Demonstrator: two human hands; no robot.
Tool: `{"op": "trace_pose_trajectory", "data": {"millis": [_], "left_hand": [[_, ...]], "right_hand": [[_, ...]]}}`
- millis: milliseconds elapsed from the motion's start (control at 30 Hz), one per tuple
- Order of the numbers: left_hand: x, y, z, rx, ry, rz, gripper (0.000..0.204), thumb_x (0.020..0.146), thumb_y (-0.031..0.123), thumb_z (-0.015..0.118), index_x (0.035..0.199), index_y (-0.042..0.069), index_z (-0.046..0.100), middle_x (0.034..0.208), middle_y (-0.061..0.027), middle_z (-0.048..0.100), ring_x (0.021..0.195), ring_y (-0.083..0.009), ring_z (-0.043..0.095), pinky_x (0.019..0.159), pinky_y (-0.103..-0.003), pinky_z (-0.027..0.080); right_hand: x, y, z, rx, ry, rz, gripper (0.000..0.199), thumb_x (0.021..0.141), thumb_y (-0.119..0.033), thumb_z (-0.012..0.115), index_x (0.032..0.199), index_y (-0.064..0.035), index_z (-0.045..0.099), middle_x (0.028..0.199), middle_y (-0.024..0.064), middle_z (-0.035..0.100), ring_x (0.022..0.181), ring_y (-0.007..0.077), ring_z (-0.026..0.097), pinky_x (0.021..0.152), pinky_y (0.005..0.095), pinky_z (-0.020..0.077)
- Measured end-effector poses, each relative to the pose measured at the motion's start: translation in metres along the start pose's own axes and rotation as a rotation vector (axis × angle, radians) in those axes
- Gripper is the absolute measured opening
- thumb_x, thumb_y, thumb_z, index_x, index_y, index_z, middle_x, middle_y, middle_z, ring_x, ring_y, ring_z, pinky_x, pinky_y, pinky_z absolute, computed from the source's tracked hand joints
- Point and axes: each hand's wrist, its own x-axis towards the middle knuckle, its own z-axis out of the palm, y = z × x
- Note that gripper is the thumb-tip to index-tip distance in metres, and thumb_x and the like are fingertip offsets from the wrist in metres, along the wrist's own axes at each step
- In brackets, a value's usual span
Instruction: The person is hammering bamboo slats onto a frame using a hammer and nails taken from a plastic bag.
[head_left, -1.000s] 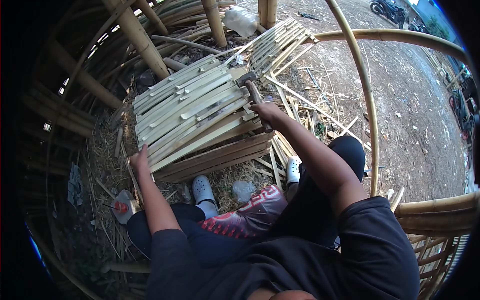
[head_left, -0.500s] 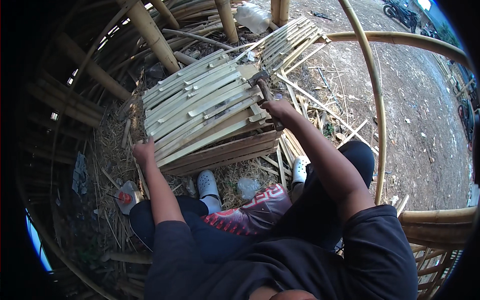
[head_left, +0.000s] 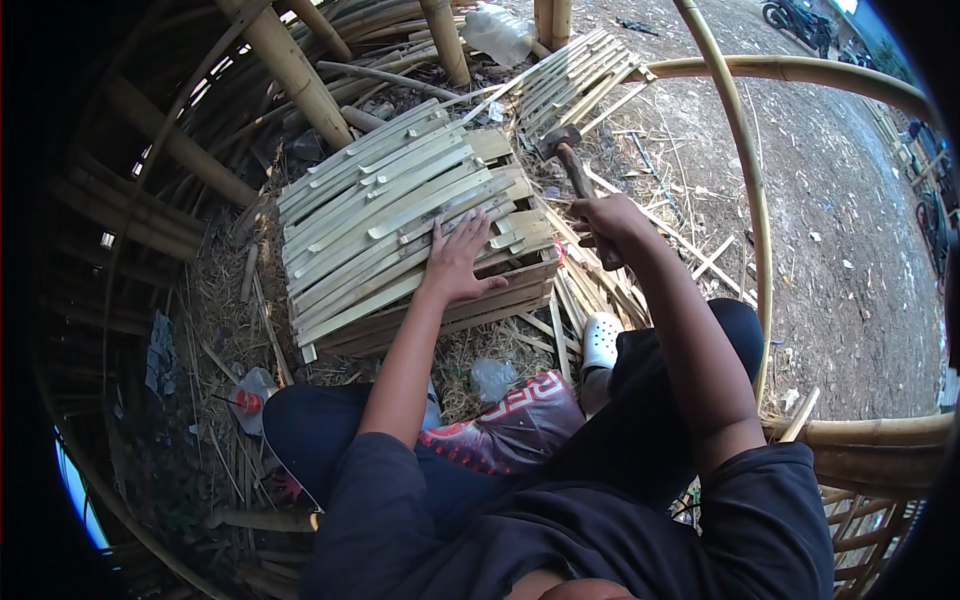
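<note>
A low wooden crate point(head_left: 440, 318) stands in front of me, its top covered by pale bamboo slats point(head_left: 375, 205) laid side by side, some with curled ends. My left hand point(head_left: 463, 258) lies on the slats near the crate's right part, fingers spread and holding nothing. To the right of the crate, my right hand point(head_left: 610, 222) is wrapped round the wooden handle of a hammer point(head_left: 576, 172). The hammer's dark metal head is raised at the far end, apart from the slats.
A second slatted panel point(head_left: 575, 80) lies beyond the crate. Loose bamboo strips point(head_left: 570, 310) lie by my white clog point(head_left: 601, 340). Bamboo poles point(head_left: 300, 80) rise at the left, and a bent pole point(head_left: 745, 170) crosses at the right. A plastic jug point(head_left: 497, 35) lies at the back.
My left hand has moved from the crate's left edge to the right across the slats and spread flat. My right hand has drawn the hammer rightward, away from the crate.
</note>
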Motion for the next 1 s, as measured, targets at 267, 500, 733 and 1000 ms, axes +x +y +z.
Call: {"op": "trace_pose_trajectory", "data": {"millis": [267, 500, 733, 1000], "left_hand": [[0.009, -0.002, 0.012, 0.005, 0.082, -0.047, 0.082, 0.087, 0.059, 0.062, 0.152, 0.015, 0.038, 0.155, -0.0028, 0.042, 0.144, -0.0207, 0.038, 0.12, -0.062, 0.015], [0.017, 0.005, 0.005, 0.058, 0.227, -0.001, 0.06, 0.093, 0.043, 0.063, 0.144, 0.013, 0.05, 0.148, -0.0029, 0.051, 0.135, -0.0197, 0.049, 0.116, -0.061, 0.027], [0.015, -0.005, 0.012, -0.035, 0.195, 0.025, 0.053, 0.092, 0.04, 0.065, 0.137, 0.012, 0.058, 0.143, -0.004, 0.056, 0.133, -0.0215, 0.05, 0.116, -0.052, 0.03], [0.016, 0.012, 0.004, 0.003, 0.208, -0.056, 0.052, 0.093, 0.042, 0.064, 0.135, 0.013, 0.06, 0.133, -0.0014, 0.063, 0.119, -0.021, 0.054, 0.101, -0.042, 0.035]], "right_hand": [[0.014, 0.035, -0.024, 0.002, -0.003, -0.005, 0.04, 0.085, -0.033, 0.066, 0.084, 0.0064, 0.069, 0.075, 0.0127, 0.067, 0.068, 0.0203, 0.064, 0.065, 0.0367, 0.0506], [0.016, 0.05, -0.033, -0.208, -0.101, -0.151, 0.031, 0.091, -0.022, 0.061, 0.119, -0.0115, 0.07, 0.094, 0.0138, 0.071, 0.076, 0.0215, 0.07, 0.072, 0.0353, 0.0568], [-0.018, 0.02, -0.033, 0.003, -0.091, 0.045, 0.032, 0.086, -0.027, 0.068, 0.103, 0.0007, 0.074, 0.096, 0.0136, 0.073, 0.077, 0.0177, 0.068, 0.068, 0.0301, 0.0546], [-0.041, 0.015, -0.024, -0.039, -0.086, 0.047, 0.036, 0.087, -0.029, 0.069, 0.08, 0.006, 0.068, 0.067, 0.0114, 0.069, 0.048, 0.0171, 0.06, 0.047, 0.0304, 0.0511]]}}
